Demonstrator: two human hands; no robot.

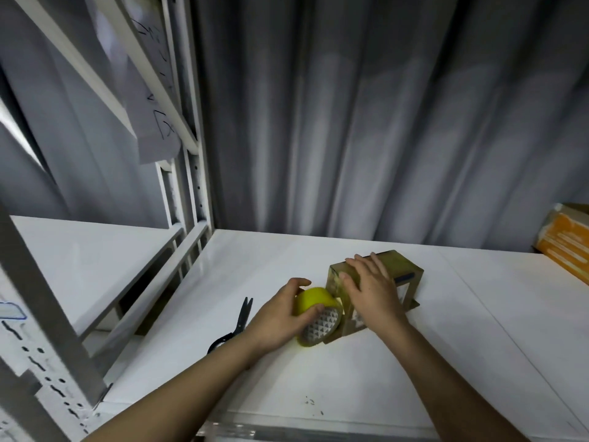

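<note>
A small brownish taped box [400,264] stands on the white table [478,330] in the middle of the view. My right hand [371,290] lies flat on its top and near face, fingers straight. A yellow roll of tape [314,299] is pressed against the box's left side. My left hand [280,317] grips the roll, thumb over its top and fingers curled at its open end.
Black scissors [237,323] lie on the table just left of my left hand. A white metal shelf rack [188,193] stands at the left. An orange carton [567,244] sits at the far right edge. A grey curtain hangs behind the table.
</note>
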